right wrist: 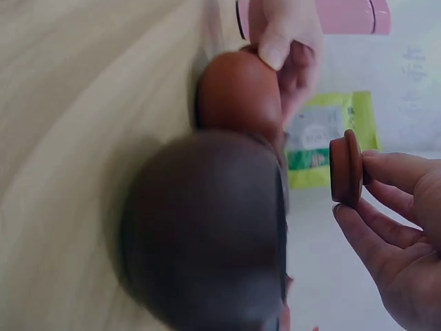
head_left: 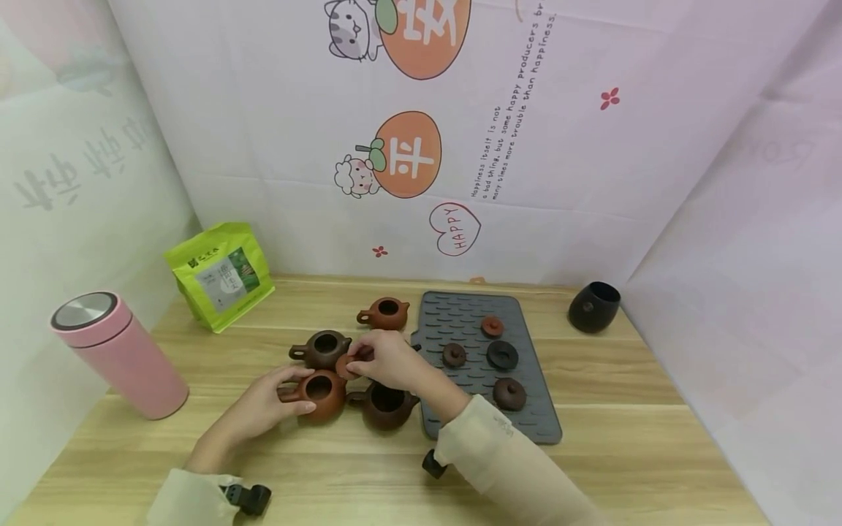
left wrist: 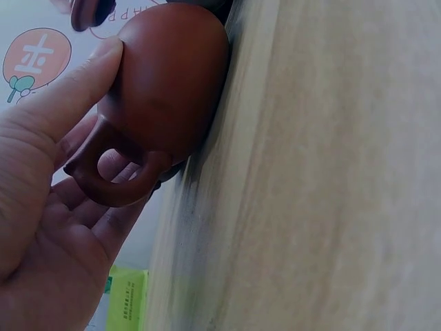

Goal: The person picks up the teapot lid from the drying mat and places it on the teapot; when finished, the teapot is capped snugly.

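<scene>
My left hand (head_left: 266, 400) steadies a reddish-brown teapot (left wrist: 176, 76) from its handle side, thumb and fingers on opposite sides of the body. The pot stands lidless on the table, its handle (left wrist: 120, 189) toward the palm. Between thumb and fingertips, my right hand (head_left: 388, 358) pinches a reddish-brown lid (right wrist: 344, 169) by its knob. That lid is raised close to the pot's far right rim, tilted on edge in the right wrist view. Beside this pot stand a dark brown teapot (right wrist: 207, 234) and, behind it, another brown teapot (head_left: 322, 358), both without lids.
A small reddish teapot (head_left: 388, 315) stands farther back. The grey mat (head_left: 454, 314) bears several lids, among them a black lid (head_left: 503, 356). A black cup (head_left: 592, 310) is at right; a pink flask (head_left: 128, 358) and green pouch (head_left: 224, 281) are at left.
</scene>
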`<state>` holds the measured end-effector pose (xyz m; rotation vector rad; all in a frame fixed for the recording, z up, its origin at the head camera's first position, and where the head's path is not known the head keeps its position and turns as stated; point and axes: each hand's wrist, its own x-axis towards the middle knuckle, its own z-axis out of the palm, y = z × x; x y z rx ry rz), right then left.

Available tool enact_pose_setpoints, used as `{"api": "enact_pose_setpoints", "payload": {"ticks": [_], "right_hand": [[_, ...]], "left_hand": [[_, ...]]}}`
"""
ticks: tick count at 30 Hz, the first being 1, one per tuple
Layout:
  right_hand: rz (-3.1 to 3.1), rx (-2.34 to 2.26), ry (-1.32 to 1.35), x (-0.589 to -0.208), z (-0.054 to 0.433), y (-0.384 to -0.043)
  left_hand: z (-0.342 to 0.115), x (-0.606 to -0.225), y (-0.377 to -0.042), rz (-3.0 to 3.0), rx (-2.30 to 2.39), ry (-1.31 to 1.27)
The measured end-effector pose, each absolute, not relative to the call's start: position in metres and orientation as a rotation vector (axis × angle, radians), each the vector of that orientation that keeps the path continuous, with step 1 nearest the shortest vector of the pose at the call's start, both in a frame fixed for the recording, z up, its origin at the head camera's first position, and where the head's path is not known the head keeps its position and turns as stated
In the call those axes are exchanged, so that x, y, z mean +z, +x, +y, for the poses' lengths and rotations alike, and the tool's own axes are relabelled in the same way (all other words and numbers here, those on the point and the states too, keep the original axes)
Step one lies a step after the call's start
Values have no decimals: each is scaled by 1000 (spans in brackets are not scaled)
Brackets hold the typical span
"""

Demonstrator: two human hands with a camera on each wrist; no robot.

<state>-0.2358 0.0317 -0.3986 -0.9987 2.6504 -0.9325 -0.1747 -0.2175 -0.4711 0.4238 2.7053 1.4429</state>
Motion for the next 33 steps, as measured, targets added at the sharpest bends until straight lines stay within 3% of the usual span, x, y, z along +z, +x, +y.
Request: {"api": "enact_pose_setpoints", "payload": {"ticks": [12,33], "right_hand": [[2632,-858,-1068,-414,-5,-225],[2705,-754,-1092,-427,-18,-221]], "left_hand": [[-218,-473,-174,2652,1502,440],[-217,-474,-173,2619,1558,406]]}}
